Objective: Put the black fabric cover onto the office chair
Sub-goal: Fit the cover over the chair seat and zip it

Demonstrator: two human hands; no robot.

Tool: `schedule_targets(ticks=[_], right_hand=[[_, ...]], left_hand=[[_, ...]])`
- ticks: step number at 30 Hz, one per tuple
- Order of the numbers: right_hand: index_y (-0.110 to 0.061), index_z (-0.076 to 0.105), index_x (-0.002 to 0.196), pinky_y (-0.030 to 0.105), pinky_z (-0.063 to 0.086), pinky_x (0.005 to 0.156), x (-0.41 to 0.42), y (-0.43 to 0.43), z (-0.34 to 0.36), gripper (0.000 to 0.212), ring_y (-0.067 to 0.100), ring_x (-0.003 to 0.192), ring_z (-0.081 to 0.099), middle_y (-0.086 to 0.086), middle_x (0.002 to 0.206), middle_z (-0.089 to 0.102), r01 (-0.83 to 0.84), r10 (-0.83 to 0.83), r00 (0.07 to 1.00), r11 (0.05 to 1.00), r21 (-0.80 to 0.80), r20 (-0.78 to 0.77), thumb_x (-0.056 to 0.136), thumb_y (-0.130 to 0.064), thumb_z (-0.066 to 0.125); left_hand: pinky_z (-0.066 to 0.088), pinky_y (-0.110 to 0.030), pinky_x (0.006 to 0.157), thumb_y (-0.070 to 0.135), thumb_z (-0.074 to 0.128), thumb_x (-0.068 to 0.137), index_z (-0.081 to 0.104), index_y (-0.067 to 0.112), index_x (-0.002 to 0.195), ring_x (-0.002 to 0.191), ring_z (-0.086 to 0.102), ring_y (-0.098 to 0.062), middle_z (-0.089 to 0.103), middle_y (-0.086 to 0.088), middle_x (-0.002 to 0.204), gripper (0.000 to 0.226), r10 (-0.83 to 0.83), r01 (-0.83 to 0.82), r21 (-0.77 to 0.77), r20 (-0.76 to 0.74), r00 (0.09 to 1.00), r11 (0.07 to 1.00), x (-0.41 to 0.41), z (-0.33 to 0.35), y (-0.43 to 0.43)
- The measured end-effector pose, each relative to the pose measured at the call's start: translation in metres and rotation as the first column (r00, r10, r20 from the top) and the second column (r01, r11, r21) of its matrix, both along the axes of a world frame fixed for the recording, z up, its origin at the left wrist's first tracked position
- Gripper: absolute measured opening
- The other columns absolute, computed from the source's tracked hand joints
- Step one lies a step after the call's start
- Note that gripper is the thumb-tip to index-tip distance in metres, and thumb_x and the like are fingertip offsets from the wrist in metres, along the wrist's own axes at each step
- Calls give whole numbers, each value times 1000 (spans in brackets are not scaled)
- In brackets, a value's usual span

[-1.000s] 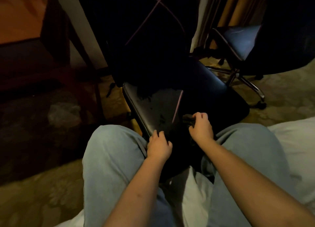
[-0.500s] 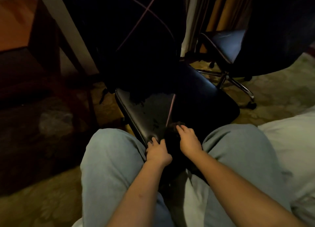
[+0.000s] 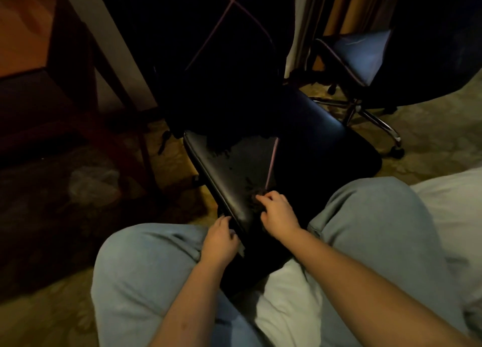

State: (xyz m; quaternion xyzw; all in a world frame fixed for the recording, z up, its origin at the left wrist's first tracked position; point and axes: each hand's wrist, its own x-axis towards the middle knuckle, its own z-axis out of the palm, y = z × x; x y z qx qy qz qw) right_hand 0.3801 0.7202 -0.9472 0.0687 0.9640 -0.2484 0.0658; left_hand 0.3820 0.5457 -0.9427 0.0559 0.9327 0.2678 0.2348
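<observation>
A dim room with patterned carpet [image 3: 430, 151] and a wooden counter [image 3: 23, 33] far left. Between the seated person's knees stands the black padded office chair [image 3: 229, 174]. The black fabric cover with pink seams [image 3: 224, 72] drapes its back and the seat's right half. The right hand [image 3: 277, 212] has dragged a pinched bunch of hem leftward, and the left hand [image 3: 220, 238] has dropped to hook the seat's front rim. The glossy left strip is bare, so more stretching likely remains.

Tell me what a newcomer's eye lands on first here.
Two bare hands at centre: the right hand grips the bunched black fabric cover on the office chair seat, the left hand at its near edge. A second chair stands upper right.
</observation>
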Motion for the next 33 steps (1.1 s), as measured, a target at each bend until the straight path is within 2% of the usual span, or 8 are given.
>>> schedule_targets(ticks=[3, 6, 14, 17, 20, 24, 28, 33], right_hand=[[-22, 47, 141, 33, 37, 106, -5, -30, 1, 50, 24, 121, 41, 4, 131, 44, -184, 184, 983, 983, 0, 26, 91, -14, 53], [-20, 49, 139, 35, 40, 104, -7, -42, 3, 49, 23, 121, 40, 3, 130, 44, -217, 217, 975, 976, 6, 37, 91, -14, 54], [-16, 57, 121, 35, 42, 98, 6, 18, 7, 36, 28, 115, 48, 8, 122, 49, 214, -214, 977, 977, -10, -10, 86, -8, 58], [-16, 58, 119, 37, 45, 96, 9, 45, 8, 32, 30, 110, 53, 8, 123, 48, 431, -430, 903, 900, -67, 24, 88, -7, 57], [-17, 58, 124, 36, 44, 97, 11, 46, 7, 35, 29, 109, 53, 7, 126, 46, 493, -491, 870, 867, -78, 37, 90, -7, 56], [-17, 57, 128, 36, 44, 100, 11, 17, 3, 40, 29, 113, 52, 7, 124, 49, 409, -413, 911, 906, -106, -11, 89, -9, 56], [-19, 53, 135, 32, 39, 104, 6, -22, 0, 45, 23, 120, 44, 3, 128, 46, 104, -106, 994, 991, -88, -11, 90, -9, 52], [-21, 48, 139, 32, 37, 106, -3, -42, -1, 46, 21, 124, 39, 0, 133, 40, -117, 121, 991, 989, -86, 49, 94, -14, 54]], left_hand=[[32, -30, 107, 13, 47, 96, 37, 10, 144, 136, 38, -24, 38, -8, 150, 49, -16, 16, 43, -10, 1000, 999, 2, 3, 1], [41, -32, 95, 12, 46, 96, 47, 11, 135, 121, 50, -26, 50, -10, 137, 39, 36, -35, 110, -9, 999, 993, -1, 8, 8], [34, -36, 109, 15, 47, 96, 36, 15, 145, 139, 34, -29, 26, -9, 157, 50, 12, -13, 31, 10, 1000, 999, 6, 11, 29], [49, -40, 93, 15, 48, 94, 31, 20, 146, 117, 55, -30, 50, -11, 139, 55, 79, -84, 95, 59, 995, 992, 5, 13, 30], [53, -37, 76, 15, 45, 95, 21, 24, 150, 97, 63, -30, 57, -14, 127, 61, 171, -188, 120, 134, 976, 975, 3, 17, 31], [53, -37, 77, 12, 44, 97, 17, 24, 152, 101, 63, -30, 48, -11, 142, 63, 264, -295, 177, 177, 948, 939, 2, 22, 33], [54, -46, 86, 11, 44, 95, 17, 26, 151, 102, 63, -29, 49, -6, 143, 64, 314, -349, 228, 178, 933, 909, -1, 20, 28], [55, -45, 85, 11, 47, 94, 21, 24, 151, 101, 63, -29, 57, -11, 132, 64, 386, -425, 249, 189, 903, 870, -7, 13, 24]])
